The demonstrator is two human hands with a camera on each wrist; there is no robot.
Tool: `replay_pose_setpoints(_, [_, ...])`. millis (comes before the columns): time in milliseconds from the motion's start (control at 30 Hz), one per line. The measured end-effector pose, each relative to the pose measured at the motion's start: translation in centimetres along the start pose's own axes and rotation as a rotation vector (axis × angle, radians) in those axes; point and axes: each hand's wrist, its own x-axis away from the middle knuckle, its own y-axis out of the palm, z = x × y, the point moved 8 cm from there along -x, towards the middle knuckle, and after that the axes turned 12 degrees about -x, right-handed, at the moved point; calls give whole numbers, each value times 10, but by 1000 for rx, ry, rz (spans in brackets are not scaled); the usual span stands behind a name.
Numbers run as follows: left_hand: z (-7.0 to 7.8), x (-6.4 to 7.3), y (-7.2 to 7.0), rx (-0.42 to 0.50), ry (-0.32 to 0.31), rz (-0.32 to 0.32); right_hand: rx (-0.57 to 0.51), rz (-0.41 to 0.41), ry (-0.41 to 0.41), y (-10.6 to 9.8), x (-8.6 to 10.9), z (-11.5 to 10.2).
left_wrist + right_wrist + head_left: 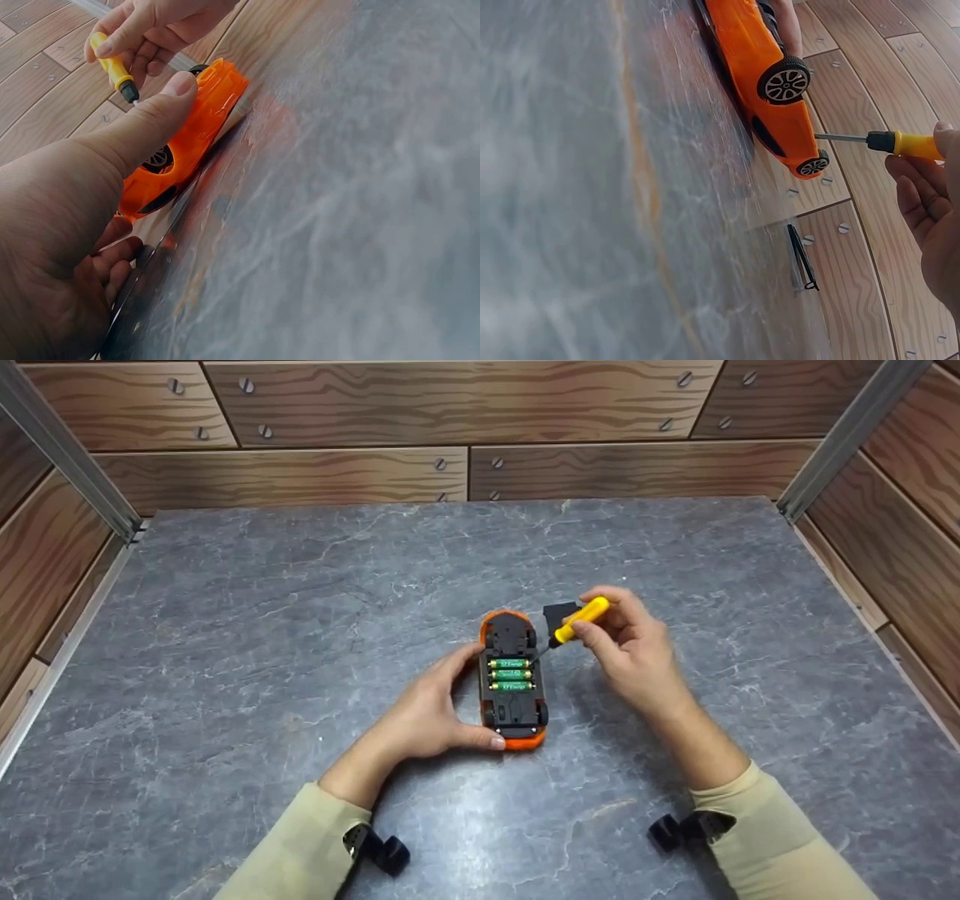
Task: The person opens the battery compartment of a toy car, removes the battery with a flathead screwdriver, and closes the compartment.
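An orange toy car [525, 742] lies upside down on the table, its black underside facing up. Three green batteries [511, 675] sit side by side in its uncovered battery compartment. My left hand [427, 709] holds the car from the left, thumb at the near end and fingers toward the far end. Between thumb and fingers, my right hand [637, 652] pinches the yellow handle of a screwdriver [581, 621]. Its thin metal shaft [844, 137] slants down to the right end of the farthest battery. In the right wrist view the shaft end is hidden behind the car body.
A black battery cover [556, 613] lies on the table just beyond the car, partly behind the screwdriver and right hand. The grey marbled table [300, 607] is bordered by wood-patterned walls [465, 405] at the back and sides.
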Motion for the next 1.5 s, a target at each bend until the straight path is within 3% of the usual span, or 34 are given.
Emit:
replay_pose_setpoints(467, [3, -1, -2, 3, 13, 5, 66, -27, -60, 8, -1, -10])
replay_pose_setpoints(733, [3, 0, -2, -3, 7, 7, 74, -26, -38, 7, -3, -6])
replay_pose_setpoints(1067, [1, 1, -2, -7, -13, 6, 11, -29, 11, 3, -2, 1])
replay_pose_setpoints(1367, [1, -1, -2, -14, -8, 8, -178, -7, 14, -8, -3, 11])
replay_pose_setpoints(1500, [2, -1, -2, -6, 4, 15, -202, -13, 20, -9, -4, 13])
